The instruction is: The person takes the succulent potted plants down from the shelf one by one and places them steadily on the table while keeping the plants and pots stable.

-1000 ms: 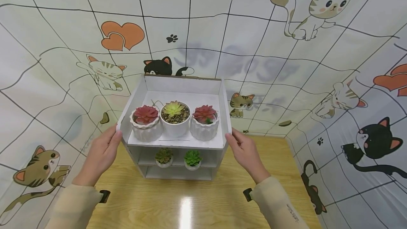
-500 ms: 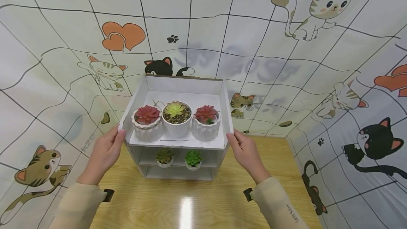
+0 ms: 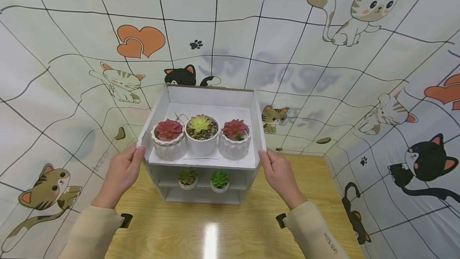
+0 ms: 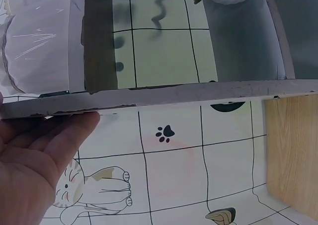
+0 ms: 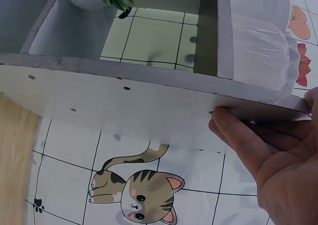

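A small white shelf stands at the back of the table. My left hand grips its left side panel, thumb at the front edge; in the left wrist view the fingers lie along the panel's outer face. On the opposite side, my right hand holds the right panel the same way. The top tier carries a red potted succulent, a yellow-green one in the middle, and another red one. Below are two smaller green potted succulents.
The wooden table extends in front of the shelf and to its right. Cloth walls with a grid and cartoon cats enclose the back and both sides. Behind the middle tier the shelf is open, as both wrist views show.
In the head view the shelf's upper part and its pots have shifted slightly to the right, and both hands with them, the left more. Both hands keep their hold.
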`<move>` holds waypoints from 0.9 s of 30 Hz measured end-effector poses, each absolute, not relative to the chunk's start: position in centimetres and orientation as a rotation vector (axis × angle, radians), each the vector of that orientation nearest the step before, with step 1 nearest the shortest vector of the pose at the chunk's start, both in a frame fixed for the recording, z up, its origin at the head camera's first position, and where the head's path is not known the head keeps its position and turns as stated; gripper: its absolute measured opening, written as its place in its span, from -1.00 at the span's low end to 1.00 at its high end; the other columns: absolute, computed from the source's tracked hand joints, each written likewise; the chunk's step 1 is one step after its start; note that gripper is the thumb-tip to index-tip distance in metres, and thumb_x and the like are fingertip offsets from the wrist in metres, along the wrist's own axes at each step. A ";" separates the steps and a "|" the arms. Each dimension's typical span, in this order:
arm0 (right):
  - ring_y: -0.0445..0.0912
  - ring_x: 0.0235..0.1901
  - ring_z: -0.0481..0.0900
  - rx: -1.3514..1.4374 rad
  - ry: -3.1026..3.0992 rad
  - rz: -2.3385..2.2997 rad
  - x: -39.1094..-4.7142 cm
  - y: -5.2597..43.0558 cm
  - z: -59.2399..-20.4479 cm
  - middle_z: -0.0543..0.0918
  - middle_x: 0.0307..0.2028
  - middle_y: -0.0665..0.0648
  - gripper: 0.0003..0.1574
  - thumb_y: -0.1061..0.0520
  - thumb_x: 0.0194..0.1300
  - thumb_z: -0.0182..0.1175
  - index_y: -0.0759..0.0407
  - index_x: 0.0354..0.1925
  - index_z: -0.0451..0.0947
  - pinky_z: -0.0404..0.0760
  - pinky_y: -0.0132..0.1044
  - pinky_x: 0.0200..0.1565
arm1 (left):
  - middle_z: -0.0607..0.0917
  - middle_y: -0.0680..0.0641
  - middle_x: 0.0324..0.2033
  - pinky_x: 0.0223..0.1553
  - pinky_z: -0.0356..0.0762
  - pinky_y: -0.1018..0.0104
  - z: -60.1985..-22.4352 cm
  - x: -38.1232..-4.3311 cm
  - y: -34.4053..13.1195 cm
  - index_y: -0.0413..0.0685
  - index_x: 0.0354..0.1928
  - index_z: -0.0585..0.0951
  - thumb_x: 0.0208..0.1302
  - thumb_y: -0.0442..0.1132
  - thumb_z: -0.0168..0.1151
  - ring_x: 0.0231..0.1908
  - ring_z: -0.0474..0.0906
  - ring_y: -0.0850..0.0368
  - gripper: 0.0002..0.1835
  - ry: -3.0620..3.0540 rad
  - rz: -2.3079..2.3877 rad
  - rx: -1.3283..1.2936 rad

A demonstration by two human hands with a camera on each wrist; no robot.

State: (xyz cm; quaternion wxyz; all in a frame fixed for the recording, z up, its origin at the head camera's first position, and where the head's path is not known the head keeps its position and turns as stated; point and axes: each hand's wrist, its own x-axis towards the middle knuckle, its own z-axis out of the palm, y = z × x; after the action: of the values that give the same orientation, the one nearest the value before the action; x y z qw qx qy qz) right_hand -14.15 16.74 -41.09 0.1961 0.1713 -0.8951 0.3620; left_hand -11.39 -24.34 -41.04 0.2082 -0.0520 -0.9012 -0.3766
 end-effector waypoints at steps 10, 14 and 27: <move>-0.11 -0.52 0.43 0.499 -2.467 0.987 -14.2 16.7 -41.0 0.50 -0.61 0.03 -0.72 0.25 0.56 0.10 0.40 -0.05 0.71 0.42 -0.28 -0.48 | 0.71 -0.26 -0.25 -0.32 0.47 0.19 -41.2 -11.7 -24.3 -0.30 -0.05 0.65 0.66 -0.18 -0.01 -0.32 0.47 -0.03 -0.66 -2.521 -0.988 -0.130; -0.11 -0.52 0.43 0.495 -2.475 0.978 -14.2 16.6 -41.0 0.50 -0.60 0.04 -0.70 0.25 0.56 0.10 0.41 -0.02 0.70 0.44 -0.28 -0.47 | 0.72 -0.28 -0.22 -0.33 0.46 0.18 -41.2 -11.7 -24.3 -0.32 0.00 0.65 0.66 -0.17 -0.02 -0.32 0.46 -0.04 -0.66 -2.524 -0.980 -0.136; -0.12 -0.55 0.43 0.496 -2.449 0.979 -14.0 16.8 -41.0 0.65 -0.53 0.17 -0.71 0.29 0.54 0.09 0.46 -0.03 0.70 0.41 -0.32 -0.53 | 0.71 -0.45 -0.03 -0.13 0.61 -0.35 -41.3 -11.5 -24.0 -0.39 0.11 0.62 0.67 -0.18 -0.06 -0.14 0.66 -0.26 -0.61 -2.514 -1.042 -0.147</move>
State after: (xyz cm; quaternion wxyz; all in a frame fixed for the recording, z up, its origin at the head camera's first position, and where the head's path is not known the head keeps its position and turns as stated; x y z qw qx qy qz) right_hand -14.00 16.78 -41.02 0.2269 0.1799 -0.8889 0.3551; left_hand -11.54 -24.00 -41.26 0.2066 -0.0528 -0.9025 -0.3741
